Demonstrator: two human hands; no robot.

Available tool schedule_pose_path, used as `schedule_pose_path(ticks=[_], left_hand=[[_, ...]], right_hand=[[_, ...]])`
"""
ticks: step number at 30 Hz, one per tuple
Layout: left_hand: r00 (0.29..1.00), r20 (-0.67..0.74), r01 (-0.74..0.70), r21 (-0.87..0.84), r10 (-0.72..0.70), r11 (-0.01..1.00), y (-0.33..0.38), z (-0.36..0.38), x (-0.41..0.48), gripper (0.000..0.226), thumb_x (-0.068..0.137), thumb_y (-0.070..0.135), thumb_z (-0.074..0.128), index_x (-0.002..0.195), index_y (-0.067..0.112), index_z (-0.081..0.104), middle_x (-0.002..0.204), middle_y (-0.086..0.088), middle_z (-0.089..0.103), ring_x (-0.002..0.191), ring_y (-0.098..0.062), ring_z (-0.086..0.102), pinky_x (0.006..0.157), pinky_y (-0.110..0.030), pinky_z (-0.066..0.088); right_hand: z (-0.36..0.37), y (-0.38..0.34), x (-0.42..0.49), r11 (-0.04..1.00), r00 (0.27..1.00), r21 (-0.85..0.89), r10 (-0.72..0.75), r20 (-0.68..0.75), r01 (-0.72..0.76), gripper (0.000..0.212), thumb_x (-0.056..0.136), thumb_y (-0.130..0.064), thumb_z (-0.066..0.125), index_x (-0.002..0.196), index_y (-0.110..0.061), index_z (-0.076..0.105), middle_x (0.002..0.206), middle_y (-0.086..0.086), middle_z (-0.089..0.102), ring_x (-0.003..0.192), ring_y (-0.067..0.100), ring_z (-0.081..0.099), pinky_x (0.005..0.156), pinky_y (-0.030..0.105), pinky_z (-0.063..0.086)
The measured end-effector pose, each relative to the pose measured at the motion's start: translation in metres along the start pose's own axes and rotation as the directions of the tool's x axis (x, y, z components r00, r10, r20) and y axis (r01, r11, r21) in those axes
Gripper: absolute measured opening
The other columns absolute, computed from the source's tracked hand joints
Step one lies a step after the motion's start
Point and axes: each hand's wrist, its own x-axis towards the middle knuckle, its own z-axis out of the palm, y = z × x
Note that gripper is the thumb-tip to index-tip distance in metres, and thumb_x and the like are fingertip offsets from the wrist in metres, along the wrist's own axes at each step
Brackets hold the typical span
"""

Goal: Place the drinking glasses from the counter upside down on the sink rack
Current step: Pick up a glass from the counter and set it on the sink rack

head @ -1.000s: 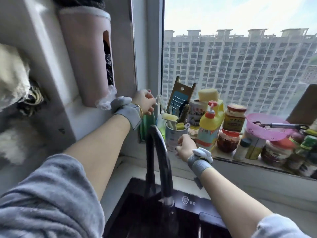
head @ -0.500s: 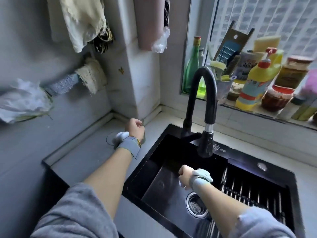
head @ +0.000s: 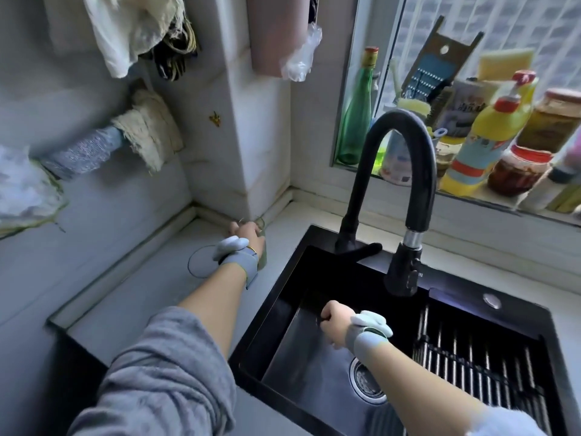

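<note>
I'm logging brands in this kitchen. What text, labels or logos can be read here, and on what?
None can be read for certain.
Carton on the windowsill: dark printed characters, too blurred.
Yellow bottle: coloured label, no legible words.
Red-lidded jar: label unreadable.
Sink rim behind the faucet: small mark, mostly hidden.

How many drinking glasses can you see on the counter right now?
2. One glass is in the left hand near the wall corner; another glass stands beside that wrist, its round rim showing. Others may be hidden.
</note>
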Motion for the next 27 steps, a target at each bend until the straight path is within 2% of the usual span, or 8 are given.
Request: schedule_pose_path(ticks=[3, 6, 10, 16, 19, 21, 25, 27], left_hand=[[1.0, -0.004, -0.009, -0.013, 0.009, 1.0, 0.003, 0.0, 0.004, 0.014, 0.093, 0.011, 0.051, 0.096, 0.008, 0.065, 0.135, -0.026, 0.049, 0.12, -0.036, 0.052, 0.102, -0.037, 0.042], [0.999, -0.027, -0.042, -0.026, 0.041, 0.999, 0.007, 0.004, 0.002, 0.04, 0.093, 0.009, 0.051, 0.059, 0.023, 0.035, 0.132, -0.027, 0.051, 0.096, -0.029, 0.047, 0.1, -0.037, 0.043], [0.999, -0.004, -0.045, -0.135, 0.045, 0.99, 0.02, 0.017, -0.021, 0.033, 0.094, 0.012, 0.049, 0.063, 0.018, 0.038, 0.132, -0.023, 0.048, 0.088, -0.025, 0.04, 0.086, -0.036, 0.042], [0.98, 0.198, 0.032, -0.262, 0.021, 0.965, 0.038, 0.047, -0.059, 0.034, 0.097, 0.021, 0.045, 0.064, 0.017, 0.036, 0.085, -0.013, 0.05, 0.08, -0.026, 0.049, 0.083, -0.043, 0.056], [0.938, 0.346, 0.168, -0.402, -0.021, 0.9, 0.052, 0.062, -0.081, 0.029, 0.101, 0.018, 0.039, 0.073, 0.013, 0.041, 0.074, -0.007, 0.041, 0.074, -0.025, 0.048, 0.068, -0.038, 0.053], [0.897, 0.438, 0.272, -0.455, -0.053, 0.848, 0.062, 0.076, -0.094, 0.03, 0.099, 0.014, 0.038, 0.07, 0.012, 0.04, 0.071, -0.007, 0.041, 0.061, -0.022, 0.045, 0.076, -0.04, 0.052], [0.813, 0.569, 0.46, -0.501, -0.122, 0.733, 0.082, 0.107, -0.123, 0.022, 0.096, 0.012, 0.039, 0.075, 0.011, 0.043, 0.068, -0.009, 0.041, 0.053, -0.019, 0.042, 0.058, -0.029, 0.047], [0.787, 0.602, 0.496, -0.492, -0.132, 0.716, 0.092, 0.125, -0.137, 0.021, 0.097, 0.016, 0.038, 0.081, 0.007, 0.047, 0.07, -0.012, 0.045, 0.052, -0.021, 0.043, 0.053, -0.031, 0.045]], right_hand=[[-0.008, 0.008, -0.012, 0.998, 1.0, 0.056, 0.004, -0.004, -0.004, 0.02, 0.058, -0.044, 0.042, 0.074, -0.054, 0.049, 0.074, 0.001, 0.069, 0.087, 0.019, 0.068, 0.079, 0.038, 0.059], [-0.024, 0.0, -0.049, 0.988, 0.998, 0.15, -0.034, 0.044, 0.027, 0.009, 0.073, -0.026, 0.047, 0.075, -0.033, 0.051, 0.068, 0.001, 0.067, 0.073, 0.02, 0.071, 0.068, 0.036, 0.061], [-0.039, 0.003, -0.068, 0.918, 0.998, 0.397, -0.016, 0.065, -0.011, 0.011, 0.089, -0.003, 0.047, 0.096, -0.011, 0.047, 0.068, 0.009, 0.055, 0.054, 0.022, 0.058, 0.047, 0.03, 0.049], [-0.062, 0.023, -0.082, 0.798, 0.995, 0.596, 0.105, -0.001, -0.083, 0.032, 0.099, -0.031, 0.045, 0.12, -0.007, 0.045, 0.08, 0.004, 0.041, 0.064, 0.02, 0.052, 0.039, 0.027, 0.049], [-0.079, 0.043, -0.088, 0.791, 0.991, 0.599, 0.122, 0.045, -0.125, 0.052, 0.099, -0.046, 0.037, 0.136, -0.009, 0.039, 0.113, 0.012, 0.048, 0.087, 0.031, 0.061, 0.058, 0.038, 0.057], [-0.091, 0.06, -0.093, 0.714, 0.982, 0.676, 0.118, 0.145, -0.186, 0.06, 0.096, -0.053, 0.037, 0.142, -0.014, 0.034, 0.129, 0.017, 0.046, 0.089, 0.036, 0.065, 0.067, 0.047, 0.057], [-0.114, 0.09, -0.102, 0.548, 0.95, 0.789, 0.035, 0.31, -0.277, 0.059, 0.092, -0.059, 0.044, 0.133, -0.016, 0.04, 0.129, 0.022, 0.049, 0.083, 0.037, 0.066, 0.072, 0.046, 0.057], [-0.125, 0.105, -0.101, 0.528, 0.956, 0.804, 0.058, 0.286, -0.272, 0.051, 0.088, -0.055, 0.054, 0.114, -0.011, 0.05, 0.109, 0.014, 0.054, 0.074, 0.034, 0.065, 0.065, 0.041, 0.059]])
